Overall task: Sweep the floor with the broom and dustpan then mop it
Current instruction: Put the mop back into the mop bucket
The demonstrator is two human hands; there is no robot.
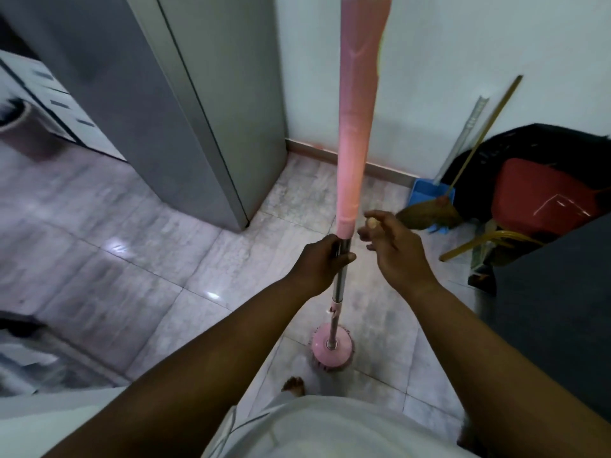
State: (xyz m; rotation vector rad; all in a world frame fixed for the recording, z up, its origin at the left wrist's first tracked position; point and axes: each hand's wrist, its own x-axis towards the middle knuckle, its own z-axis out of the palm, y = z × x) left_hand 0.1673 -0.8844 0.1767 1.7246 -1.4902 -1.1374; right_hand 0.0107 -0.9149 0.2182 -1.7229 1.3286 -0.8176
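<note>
A pink mop [350, 166] stands upright in front of me, its round pink head [331, 349] resting on the tiled floor [139, 246]. My left hand [322, 259] is wrapped around the metal shaft just under the pink grip. My right hand [391, 246] hovers right beside the shaft with fingers apart, holding nothing. A broom [429, 214] with a yellowish stick and a blue dustpan [421, 193] lean against the white wall at the right.
A tall grey fridge [185, 104] stands at the left of the corner. A black bag with a red container [542, 196] sits at the right next to a dark counter [555, 309]. My bare foot [293, 385] is just behind the mop head.
</note>
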